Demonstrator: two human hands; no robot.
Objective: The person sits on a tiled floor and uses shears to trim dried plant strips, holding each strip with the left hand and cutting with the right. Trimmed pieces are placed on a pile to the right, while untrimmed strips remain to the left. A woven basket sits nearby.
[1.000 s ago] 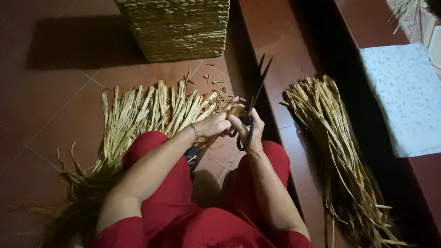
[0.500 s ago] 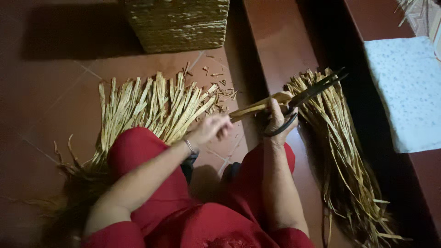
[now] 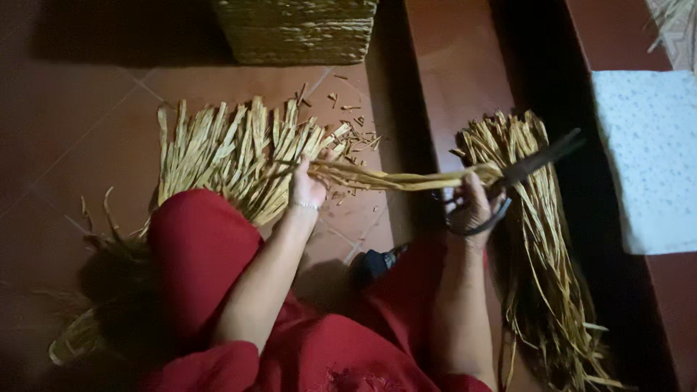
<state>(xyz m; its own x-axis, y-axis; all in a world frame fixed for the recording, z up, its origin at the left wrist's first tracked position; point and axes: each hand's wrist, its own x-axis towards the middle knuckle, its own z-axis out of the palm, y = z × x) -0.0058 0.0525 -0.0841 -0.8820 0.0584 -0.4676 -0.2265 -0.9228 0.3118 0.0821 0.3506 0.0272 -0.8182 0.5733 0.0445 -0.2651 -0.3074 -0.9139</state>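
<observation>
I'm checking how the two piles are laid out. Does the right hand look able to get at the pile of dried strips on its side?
Probably yes: the right hand hovers right beside that pile with nothing between them, though it already holds scissors and a strip.

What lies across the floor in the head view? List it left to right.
Fanned pile of dried straw strips → left hand → strip held between the hands → right hand with dark scissors → second straw bundle → pale speckled cloth.
</observation>
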